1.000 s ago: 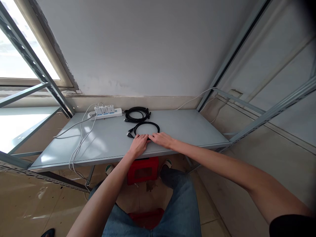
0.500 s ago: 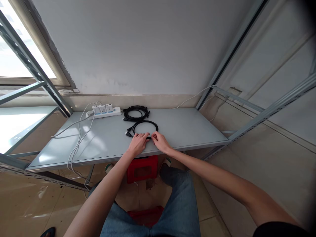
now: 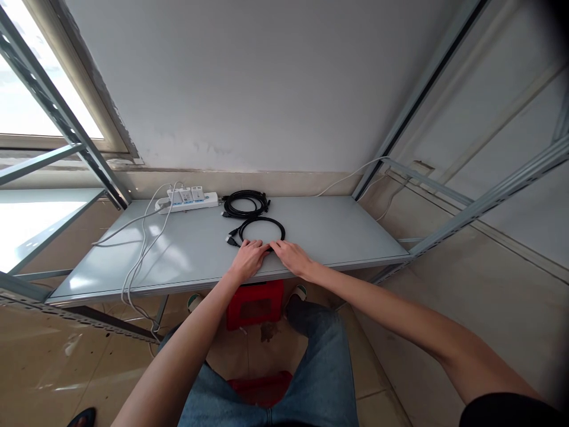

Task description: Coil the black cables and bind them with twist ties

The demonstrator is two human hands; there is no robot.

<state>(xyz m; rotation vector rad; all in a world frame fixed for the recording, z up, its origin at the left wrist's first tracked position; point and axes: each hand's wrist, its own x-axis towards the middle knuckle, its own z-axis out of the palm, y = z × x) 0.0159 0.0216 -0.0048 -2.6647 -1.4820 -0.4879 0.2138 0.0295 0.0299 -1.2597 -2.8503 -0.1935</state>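
A coiled black cable lies near the front edge of the grey shelf, its plug ends pointing left. My left hand is closed on the near side of this coil, fingers pressed together. Close against it, my right hand pinches the same part of the loop from the right. The fingertips of both hands nearly meet and hide that stretch of cable. Behind this coil lies a second, thicker coil of black cable, which neither hand touches.
On the left rear of the shelf stands a white power strip with chargers plugged in. White cords trail from it over the front edge. Metal uprights frame the shelf. A red plastic stool stands below.
My right hand has turned slightly, and its fingers have come down flatter over the cable, closer to my left hand. The left hand and both coils stay about where they were.
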